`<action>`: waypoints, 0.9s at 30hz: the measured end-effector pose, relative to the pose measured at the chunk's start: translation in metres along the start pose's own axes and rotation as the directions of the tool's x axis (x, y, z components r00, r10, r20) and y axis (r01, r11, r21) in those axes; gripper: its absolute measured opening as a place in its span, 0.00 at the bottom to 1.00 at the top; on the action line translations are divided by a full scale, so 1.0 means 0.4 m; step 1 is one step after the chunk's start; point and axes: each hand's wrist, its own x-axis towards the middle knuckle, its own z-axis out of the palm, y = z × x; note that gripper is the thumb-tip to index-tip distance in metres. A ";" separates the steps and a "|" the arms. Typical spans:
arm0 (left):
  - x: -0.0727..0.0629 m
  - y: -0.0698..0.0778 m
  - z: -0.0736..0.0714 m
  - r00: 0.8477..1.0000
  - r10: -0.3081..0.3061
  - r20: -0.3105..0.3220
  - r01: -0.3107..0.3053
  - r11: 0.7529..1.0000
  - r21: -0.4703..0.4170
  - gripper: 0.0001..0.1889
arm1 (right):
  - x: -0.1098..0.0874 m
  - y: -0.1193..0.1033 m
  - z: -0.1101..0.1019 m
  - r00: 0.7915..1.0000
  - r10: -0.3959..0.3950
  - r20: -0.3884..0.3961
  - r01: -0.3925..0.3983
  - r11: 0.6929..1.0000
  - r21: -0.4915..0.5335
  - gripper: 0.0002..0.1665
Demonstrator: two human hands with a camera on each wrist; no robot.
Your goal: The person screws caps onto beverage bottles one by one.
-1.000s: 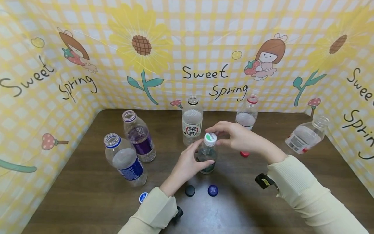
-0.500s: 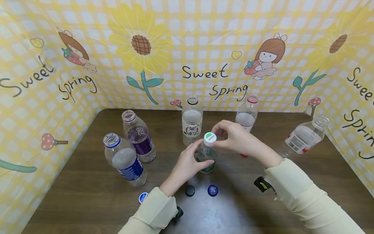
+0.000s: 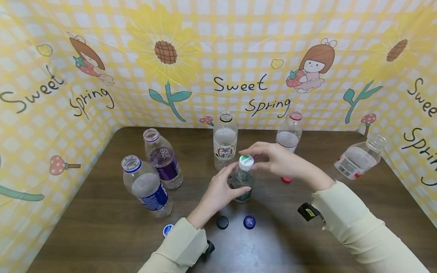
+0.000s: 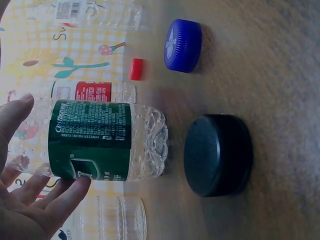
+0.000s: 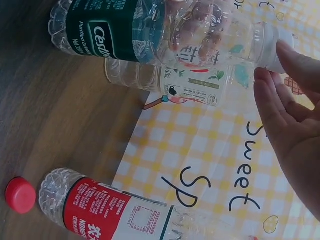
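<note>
My left hand [image 3: 218, 187] grips a small clear water bottle [image 4: 90, 140] with a green label round its body, standing upright on the table. Its thumb is on one side and its fingers on the other. At the top, my right hand [image 3: 276, 161] has thumb and fingertips around the white cap [image 3: 246, 162] with a green mark. In the right wrist view, the thumb lies against this cap [image 5: 274, 48], which sits on the bottle's neck. A black cap [image 3: 222, 222] and a dark blue cap [image 3: 249, 222] lie on the table in front of the bottle.
Uncapped bottles stand around: blue-labelled [image 3: 150, 193] and purple-labelled [image 3: 165, 163] at left, one with a white label [image 3: 225, 146] behind, a red-ringed one [image 3: 288, 134] and another [image 3: 358, 159] at right. A red cap [image 5: 20, 195] and a blue-and-white cap [image 3: 168, 230] lie on the table.
The right hand's fingers shift back and forth around the white cap, and the cap's green mark has turned. The left hand keeps its hold on the bottle.
</note>
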 end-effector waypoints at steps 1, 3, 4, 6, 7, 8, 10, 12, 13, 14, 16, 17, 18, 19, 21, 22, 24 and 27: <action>-0.001 0.000 -0.001 1.000 0.000 -0.002 0.000 1.000 0.003 0.37 | 0.002 -0.002 0.002 1.000 0.000 -0.005 0.000 1.000 -0.017 0.24; -0.004 -0.001 -0.002 1.000 -0.001 -0.008 0.001 1.000 0.010 0.37 | 0.005 -0.008 0.006 1.000 0.010 -0.017 -0.011 0.999 -0.046 0.23; -0.005 -0.001 -0.002 1.000 -0.002 -0.011 0.002 1.000 0.014 0.37 | 0.007 -0.011 0.008 0.999 0.020 -0.025 -0.022 0.998 -0.058 0.22; -0.007 -0.001 -0.002 1.000 0.000 -0.017 0.000 1.000 0.018 0.37 | 0.008 -0.017 0.013 0.998 0.032 -0.046 -0.036 0.995 -0.092 0.21; -0.007 -0.001 -0.001 1.000 0.002 -0.019 -0.002 1.000 0.019 0.37 | 0.008 -0.020 0.015 0.998 0.035 -0.058 -0.041 0.993 -0.109 0.20; -0.007 0.000 0.000 1.000 0.003 -0.022 -0.003 1.000 0.018 0.37 | 0.007 -0.022 0.018 0.997 0.036 -0.070 -0.044 0.991 -0.124 0.20; -0.007 0.001 0.001 1.000 0.009 -0.024 -0.008 1.000 0.015 0.37 | 0.003 -0.025 0.023 0.995 0.038 -0.091 -0.050 0.989 -0.138 0.19; -0.006 0.001 0.003 1.000 0.009 -0.026 -0.009 1.000 0.013 0.36 | 0.000 -0.026 0.026 0.994 0.035 -0.107 -0.050 0.989 -0.142 0.18; -0.006 0.002 0.001 1.000 0.010 -0.027 -0.010 1.000 0.012 0.36 | 0.000 -0.027 0.028 0.993 0.032 -0.111 -0.048 0.989 -0.139 0.18; -0.005 0.002 0.000 1.000 0.009 -0.028 -0.009 1.000 0.012 0.36 | 0.000 -0.027 0.029 0.993 0.032 -0.112 -0.047 0.990 -0.132 0.18; -0.005 0.002 -0.003 1.000 0.007 -0.023 -0.006 1.000 0.016 0.36 | 0.000 -0.028 0.028 0.994 0.034 -0.108 -0.046 0.992 -0.114 0.18; -0.005 0.003 -0.004 1.000 0.005 -0.019 -0.005 1.000 0.017 0.36 | 0.000 -0.028 0.027 0.994 0.031 -0.104 -0.041 0.994 -0.102 0.19; -0.005 0.003 -0.005 1.000 0.003 -0.013 -0.003 1.000 0.018 0.36 | 0.000 -0.027 0.025 0.995 0.029 -0.097 -0.038 0.995 -0.094 0.20; -0.005 0.004 -0.007 1.000 0.001 -0.006 -0.001 1.000 0.018 0.36 | 0.000 -0.026 0.023 0.996 0.022 -0.087 -0.030 0.995 -0.091 0.20; -0.005 0.005 -0.009 1.000 -0.009 0.006 0.008 1.000 0.021 0.36 | 0.001 -0.023 0.021 0.998 0.006 -0.062 -0.012 0.996 -0.090 0.22; -0.005 0.006 -0.009 1.000 -0.014 0.011 0.014 1.000 0.018 0.36 | 0.002 -0.022 0.020 0.999 -0.002 -0.050 -0.002 0.996 -0.092 0.22; -0.006 0.007 -0.010 1.000 -0.016 0.013 0.016 1.000 0.016 0.36 | 0.004 -0.019 0.019 0.999 -0.018 -0.035 0.014 0.995 -0.101 0.23; -0.008 0.008 -0.009 1.000 -0.010 0.005 0.010 1.000 0.022 0.36 | 0.006 -0.020 0.020 0.999 -0.035 -0.037 0.030 0.993 -0.116 0.22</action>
